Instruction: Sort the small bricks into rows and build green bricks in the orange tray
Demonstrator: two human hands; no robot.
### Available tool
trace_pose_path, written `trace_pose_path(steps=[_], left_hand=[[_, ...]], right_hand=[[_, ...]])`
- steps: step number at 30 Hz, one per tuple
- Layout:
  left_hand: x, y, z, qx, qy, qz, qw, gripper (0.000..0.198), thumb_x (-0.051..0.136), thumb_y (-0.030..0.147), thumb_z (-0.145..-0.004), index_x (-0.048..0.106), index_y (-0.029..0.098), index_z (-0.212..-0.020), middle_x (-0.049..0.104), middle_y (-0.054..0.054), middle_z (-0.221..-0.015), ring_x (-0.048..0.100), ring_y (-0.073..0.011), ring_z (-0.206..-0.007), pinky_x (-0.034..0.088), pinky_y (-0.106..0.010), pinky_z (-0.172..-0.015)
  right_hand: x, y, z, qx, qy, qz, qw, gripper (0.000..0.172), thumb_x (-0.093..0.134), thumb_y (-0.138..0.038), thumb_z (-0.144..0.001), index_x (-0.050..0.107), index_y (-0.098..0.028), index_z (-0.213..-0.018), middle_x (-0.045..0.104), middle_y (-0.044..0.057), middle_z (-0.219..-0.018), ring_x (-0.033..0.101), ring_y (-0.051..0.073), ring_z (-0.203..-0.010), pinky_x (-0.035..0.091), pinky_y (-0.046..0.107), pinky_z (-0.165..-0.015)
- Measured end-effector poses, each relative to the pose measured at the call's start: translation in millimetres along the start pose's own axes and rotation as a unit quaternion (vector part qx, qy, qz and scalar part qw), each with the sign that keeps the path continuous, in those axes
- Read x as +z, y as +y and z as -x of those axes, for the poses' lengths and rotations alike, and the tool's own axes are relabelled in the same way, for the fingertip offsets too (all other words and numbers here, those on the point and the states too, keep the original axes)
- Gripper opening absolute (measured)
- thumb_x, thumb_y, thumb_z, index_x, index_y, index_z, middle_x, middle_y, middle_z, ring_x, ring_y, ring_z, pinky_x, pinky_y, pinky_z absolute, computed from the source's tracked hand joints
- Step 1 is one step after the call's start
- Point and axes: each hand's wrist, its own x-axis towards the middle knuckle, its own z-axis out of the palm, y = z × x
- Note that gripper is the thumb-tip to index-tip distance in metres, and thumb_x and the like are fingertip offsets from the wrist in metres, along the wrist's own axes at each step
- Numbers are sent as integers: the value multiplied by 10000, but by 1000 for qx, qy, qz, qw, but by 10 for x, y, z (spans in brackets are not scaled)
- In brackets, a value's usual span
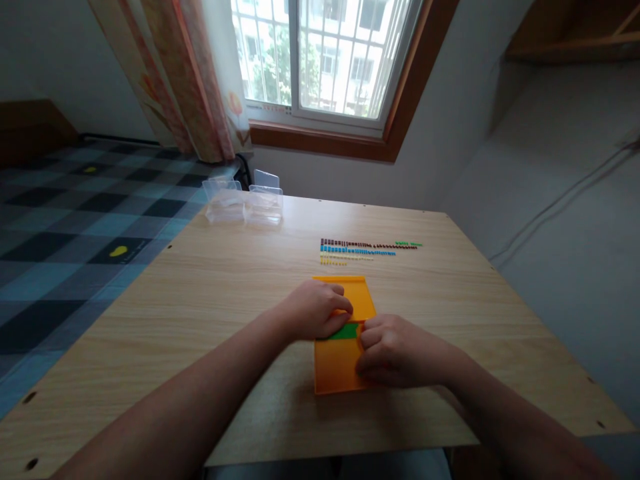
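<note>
Barred window (340,60) beside a patterned curtain (167,73), checked bedspread (100,207), wooden wall shelf (570,52), thin cable (581,184)

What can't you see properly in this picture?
Head view:
Green strip: partly covered by the left hand.
Orange tray: right edge partly hidden by the right hand.
Tiny pieces in rows: too small to tell their shapes.
Wall shelf: cut off by the picture's edges.

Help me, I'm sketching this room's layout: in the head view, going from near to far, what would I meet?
Flat orange plastic tray → rows of tiny brown, blue, yellow and green pieces → transparent plastic containers → wood-framed glass window.
</note>
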Motion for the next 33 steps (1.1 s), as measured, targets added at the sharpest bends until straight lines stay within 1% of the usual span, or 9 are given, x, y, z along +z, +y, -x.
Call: trace_pose_path(steps=[6,12,15,18,22,28,30,33], left_hand=[[9,2,-2,-1,-4,-9,1000,208,572,283,-901,776,245,-887,685,-24,-808,592,-144,-645,357,-268,-557],[14,-8,3,4,-1,-4,1000,196,584,269,-884,779,258,-893,697,-18,-805,602,-147,-655,361,-269,-560],[12,-4,5,5,2,-4,1000,196,583,270,-887,778,252,-882,695,-17,-798,602,-143,-643,359,-274,-550],[14,-2,5,3,3,-5,1000,196,584,278,-889,777,251,-877,695,-15,-793,606,-143,-641,366,-281,-551],[25,-8,2,6,4,-4,1000,195,588,285,-888,778,245,-877,702,-22,-791,624,-150,-666,388,-278,-566],[24,-5,-2,1,4,-6,1000,190,598,284,-879,785,252,-882,706,-22,-779,620,-151,-654,382,-268,-564],[22,-4,-3,1,0,-5,1000,193,595,281,-879,785,253,-891,707,-24,-781,615,-153,-653,380,-263,-566],[23,-6,-4,5,-3,-3,1000,196,589,278,-884,783,253,-894,703,-21,-778,609,-150,-646,386,-264,-570]], right_hand=[[-31,73,34,39,12,33,999,211,550,-163,-926,715,-219,-807,639,16,-744,541,157,-746,383,296,-700],[-42,99,66,47,47,13,998,195,553,-145,-918,734,-216,-898,672,22,-793,569,148,-735,393,288,-698],[-52,74,65,35,38,-1,999,140,593,-204,-923,726,-222,-882,665,13,-783,579,151,-750,393,287,-692],[-44,59,47,33,19,-2,999,142,603,-218,-926,712,-221,-835,655,5,-762,580,146,-744,394,282,-688],[-19,81,29,63,20,14,998,169,583,-163,-921,718,-217,-835,673,7,-781,581,136,-727,395,277,-688],[-14,129,56,125,65,66,988,169,585,-167,-932,739,-218,-886,691,23,-814,566,143,-702,366,286,-651],[-22,125,65,129,68,69,987,164,589,-182,-938,741,-225,-896,691,22,-818,568,146,-714,361,287,-654],[-22,103,58,117,56,61,990,158,608,-215,-938,730,-220,-838,680,17,-786,560,141,-704,352,283,-651]])
